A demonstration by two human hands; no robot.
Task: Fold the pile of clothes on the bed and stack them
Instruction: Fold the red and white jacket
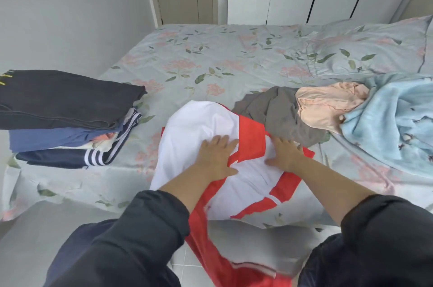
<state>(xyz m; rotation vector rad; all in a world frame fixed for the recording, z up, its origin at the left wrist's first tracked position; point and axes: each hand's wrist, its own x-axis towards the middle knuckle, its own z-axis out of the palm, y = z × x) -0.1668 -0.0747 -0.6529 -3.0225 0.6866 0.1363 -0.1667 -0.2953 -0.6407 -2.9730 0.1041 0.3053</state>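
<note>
Both palms lie flat, fingers straight, on the red-and-white garment (234,169) at lower centre: left hand (216,160), right hand (284,154). Folded stack (65,118) sits mid-left; unfolded pile (328,111) mid-right on the bed (210,57).

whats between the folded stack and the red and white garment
Only bare floral sheet separates the folded stack from the red and white garment, per the head view.

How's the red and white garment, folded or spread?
Spread: the red and white garment lies flat under the left hand and right hand.
</note>
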